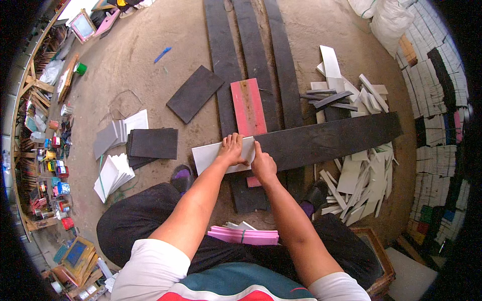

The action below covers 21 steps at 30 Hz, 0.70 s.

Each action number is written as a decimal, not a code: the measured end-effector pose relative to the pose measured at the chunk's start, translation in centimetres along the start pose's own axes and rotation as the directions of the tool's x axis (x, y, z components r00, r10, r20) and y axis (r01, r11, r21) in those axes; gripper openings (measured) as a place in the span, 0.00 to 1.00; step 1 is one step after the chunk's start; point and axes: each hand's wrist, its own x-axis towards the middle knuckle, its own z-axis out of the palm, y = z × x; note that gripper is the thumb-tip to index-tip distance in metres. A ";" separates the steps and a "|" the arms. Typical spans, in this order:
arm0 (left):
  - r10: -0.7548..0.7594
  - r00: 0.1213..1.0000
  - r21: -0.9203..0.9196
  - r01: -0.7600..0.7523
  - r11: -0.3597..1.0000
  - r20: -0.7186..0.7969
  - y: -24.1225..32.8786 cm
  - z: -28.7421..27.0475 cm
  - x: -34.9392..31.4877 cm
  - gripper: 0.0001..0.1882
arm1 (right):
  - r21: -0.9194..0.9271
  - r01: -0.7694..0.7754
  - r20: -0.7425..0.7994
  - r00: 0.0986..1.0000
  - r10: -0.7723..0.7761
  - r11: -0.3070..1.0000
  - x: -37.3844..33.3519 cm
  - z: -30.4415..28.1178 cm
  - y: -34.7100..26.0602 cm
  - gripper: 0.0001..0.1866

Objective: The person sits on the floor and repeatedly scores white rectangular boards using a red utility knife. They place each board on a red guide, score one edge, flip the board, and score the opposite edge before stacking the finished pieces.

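A white rectangular sheet (206,156) lies across the left end of a long black strip of sheet material (331,141). My left hand (233,149) presses down on the sheet with its fingers spread. At the sheet's right edge is my right hand (263,164), its index finger stretched along that edge and the other fingers curled. Whatever those fingers hold is hidden. Beneath the black strip, a pink-red board (249,106) with a worn brown middle sticks out on the far side, and a bit of it shows on the near side.
Long black strips (251,55) run away along the floor. A black rectangle (195,94) and blue pen-like object (162,54) lie left of them. Black pieces (153,144) and white pieces (114,176) are stacked left; white offcuts (369,183) are heaped right. Pink sheets (243,236) lie between my legs.
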 end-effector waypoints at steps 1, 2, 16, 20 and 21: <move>0.002 1.000 0.004 -0.002 1.000 -0.008 0.1 0.1 0.2 0.63 | 0.003 -0.001 -0.001 1.000 0.001 1.000 -0.1 0.3 0.4 0.37; 0.003 1.000 0.008 -0.003 1.000 -0.016 0.1 0.2 0.4 0.63 | 0.006 -0.003 -0.002 1.000 0.003 1.000 -0.3 0.5 0.8 0.37; -0.027 0.999 0.003 0.026 1.000 0.035 0.8 -1.1 -0.6 0.64 | 0.044 -0.089 0.008 0.996 0.089 0.995 -7.6 0.5 2.7 0.30; -0.042 0.998 0.001 0.042 0.999 0.050 0.6 -1.1 -0.7 0.64 | 0.051 -0.069 -0.004 0.998 0.069 0.996 -7.5 -1.7 1.9 0.26; -0.035 0.998 0.000 0.035 0.999 0.046 0.8 -1.3 -0.8 0.64 | 0.054 -0.069 -0.007 0.998 0.070 0.996 -7.5 -2.3 1.7 0.25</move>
